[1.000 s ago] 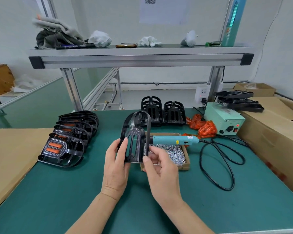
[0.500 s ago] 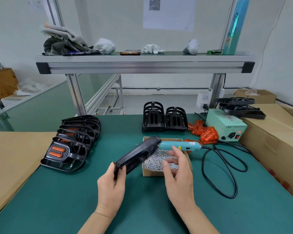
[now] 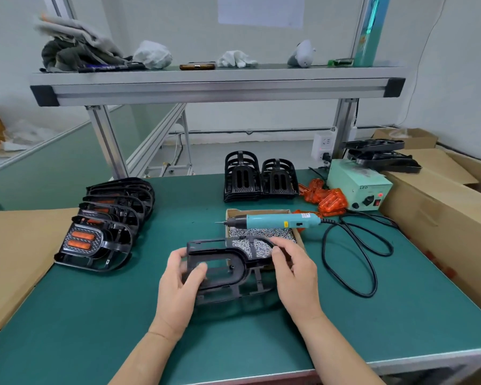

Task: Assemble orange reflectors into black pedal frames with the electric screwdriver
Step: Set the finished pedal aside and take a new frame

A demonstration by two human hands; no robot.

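Positioning is my step, I reckon: left hand (image 3: 178, 284) and right hand (image 3: 295, 270) share a closed grip on one empty black pedal frame (image 3: 222, 269) just before the screw box (image 3: 261, 211), so next I need one of the orange reflectors (image 3: 328, 200) beyond that box, then the electric screwdriver (image 3: 278, 220) lying across it.

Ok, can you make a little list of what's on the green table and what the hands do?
left hand: grips the black pedal frame at its left end
right hand: holds its right end
reflector in it: none yet
electric screwdriver: lies unheld across the screw box
orange reflectors: piled beside the power box
finished pedals: row at left
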